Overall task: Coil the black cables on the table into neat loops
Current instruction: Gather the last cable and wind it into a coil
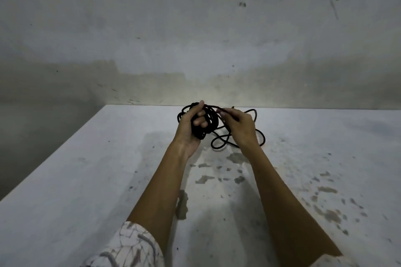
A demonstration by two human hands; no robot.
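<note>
A grey, stained wall fills the upper half of the view, from nine o'clock round to three o'clock. Below it a white table spreads across the lower half, its paint chipped and blotched in patches toward four o'clock and just below the centre.

Two bare forearms reach up from six o'clock toward the middle of the table's far edge. A patterned sleeve covers the left arm near seven o'clock.

The black cable sits near the centre of the view, close to the table's far edge. Part of it is gathered into a bundle of loops; the rest trails loose on the table surface toward three and four o'clock of the bundle, forming a small loop and a wider curve.

The left hand grasps the coiled bundle, its fingers curled round the loops with the thumb raised at twelve o'clock of the coil. The right hand, just beside it at three o'clock, pinches a single strand of the cable between its fingertips, with that strand running across to the bundle. The two hands are close together but do not touch.
</note>
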